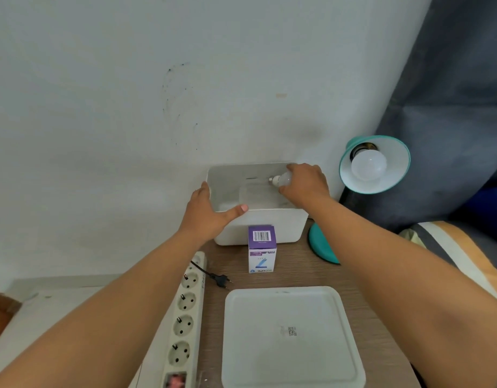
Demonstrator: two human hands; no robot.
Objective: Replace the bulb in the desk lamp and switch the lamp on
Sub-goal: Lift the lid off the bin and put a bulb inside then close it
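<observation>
Both arms were stretched forward over the wood-grain surface (311,275). Left hand (211,212) sat on the near-left corner of the open white plastic bin (264,225): thumb laid along the front rim, fingers wrapped over the left wall, so it was closed on the rim. Right hand (304,183) was palm-down over the bin's right side, fingers curled around the globe of a white LED bulb (279,179), metal screw base pointing left, bulb held inside the bin above its floor. Teal metal desk lamp shade (374,163) was tilted toward the camera just right of the bin, with a second white bulb (369,165) seated in its socket; not lit as far as I could tell. The lamp's round teal base (321,245) rested on the surface, partly hidden behind the right forearm. Purple-and-white cardboard bulb box (261,249) stood upright touching the bin's front wall. Black two-pin plug (222,281) lay loose on the surface, not in the white multi-socket power strip (184,315) beside it. Flat white plastic bin lid (292,337) lay nearest the camera, between the forearms.
</observation>
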